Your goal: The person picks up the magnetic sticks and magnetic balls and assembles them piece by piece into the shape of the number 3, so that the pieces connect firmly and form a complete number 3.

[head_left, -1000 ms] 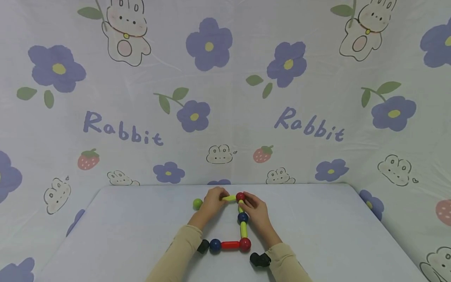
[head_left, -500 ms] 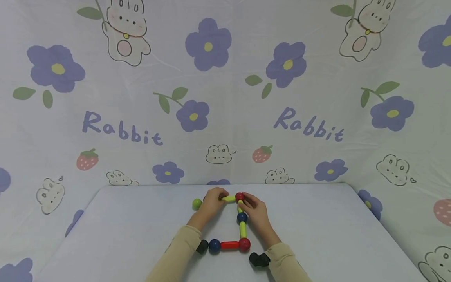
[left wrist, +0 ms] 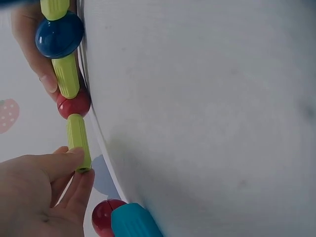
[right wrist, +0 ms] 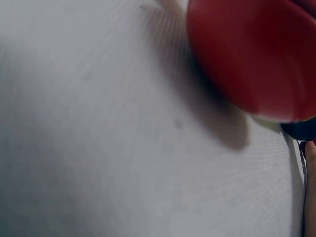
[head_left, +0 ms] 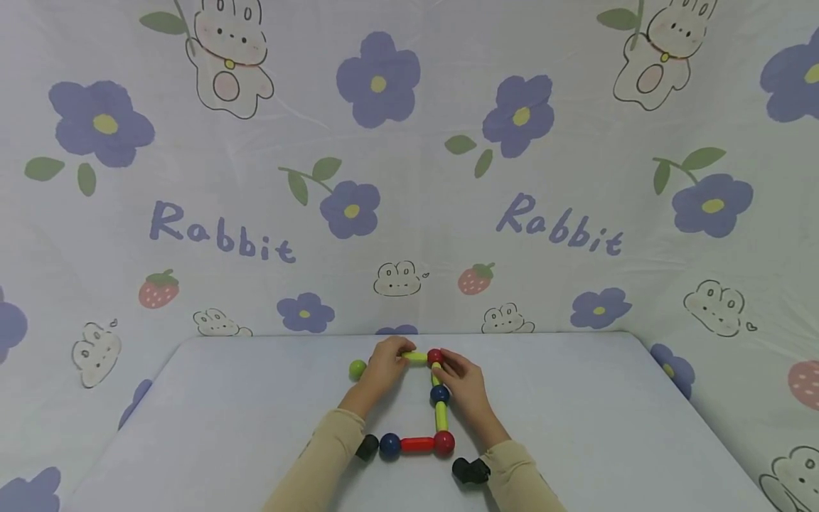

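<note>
My left hand (head_left: pixel 384 368) pinches a yellow-green magnetic rod (left wrist: pixel 77 136) between thumb and fingers. The rod's other end meets a red ball (head_left: pixel 435 357) near the table's far edge. My right hand (head_left: pixel 466 384) holds a second yellow-green rod (left wrist: pixel 65 75), which runs from that red ball to a blue ball (head_left: pixel 439 394). From there another yellow-green rod (head_left: pixel 441 417) leads to a nearer red ball (head_left: pixel 444 444), where a red rod (head_left: pixel 418 444) joins a second blue ball (head_left: pixel 390 446). A red ball (right wrist: pixel 252 59) looms large in the right wrist view.
A green ball (head_left: pixel 357 370) lies left of my left hand. A teal rod (left wrist: pixel 134 220) with a red ball (left wrist: pixel 104 217) shows low in the left wrist view. Black wrist-camera housings (head_left: pixel 470 471) sit at both sleeves. A printed cloth (head_left: pixel 409 178) hangs behind the table.
My left hand has risen slightly, and the rod it pinches lies a touch higher at that end. My right hand stays in place.
</note>
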`<state>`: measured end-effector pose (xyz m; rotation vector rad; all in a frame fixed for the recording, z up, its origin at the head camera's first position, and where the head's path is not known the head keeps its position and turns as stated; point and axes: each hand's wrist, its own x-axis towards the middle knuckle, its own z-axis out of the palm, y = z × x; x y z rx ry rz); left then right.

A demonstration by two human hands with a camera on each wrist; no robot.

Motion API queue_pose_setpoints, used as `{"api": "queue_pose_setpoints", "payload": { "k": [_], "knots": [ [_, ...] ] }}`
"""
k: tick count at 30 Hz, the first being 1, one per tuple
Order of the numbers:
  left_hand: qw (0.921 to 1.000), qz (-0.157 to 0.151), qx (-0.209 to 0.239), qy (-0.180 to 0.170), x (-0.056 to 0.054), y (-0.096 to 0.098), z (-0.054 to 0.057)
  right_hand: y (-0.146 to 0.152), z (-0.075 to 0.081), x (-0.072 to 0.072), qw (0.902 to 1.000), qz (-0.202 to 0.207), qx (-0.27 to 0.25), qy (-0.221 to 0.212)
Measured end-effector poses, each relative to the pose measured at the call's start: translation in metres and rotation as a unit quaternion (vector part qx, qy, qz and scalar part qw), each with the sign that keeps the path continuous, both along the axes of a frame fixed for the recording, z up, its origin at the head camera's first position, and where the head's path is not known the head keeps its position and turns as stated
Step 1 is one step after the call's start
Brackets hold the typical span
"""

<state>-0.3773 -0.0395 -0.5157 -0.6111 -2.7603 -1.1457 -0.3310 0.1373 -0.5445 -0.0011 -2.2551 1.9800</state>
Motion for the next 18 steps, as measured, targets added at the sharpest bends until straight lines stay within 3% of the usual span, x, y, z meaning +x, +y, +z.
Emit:
{"api": "queue_pose_setpoints", "payload": {
  "k": [10,18],
  "knots": [
    [0.9999,0.008,0.006,-0.009,0.0001,0.0005,0.0011,0.0011,0.0010,-0.0016,0.9999,0.002,0.015,0.002],
    [0.9971,0.014,0.050,0.056,0.0044,-0.0070,0.0027,0.0017,0.0004,-0.0028,0.9997,0.012,0.019,0.006]
  ]
}}
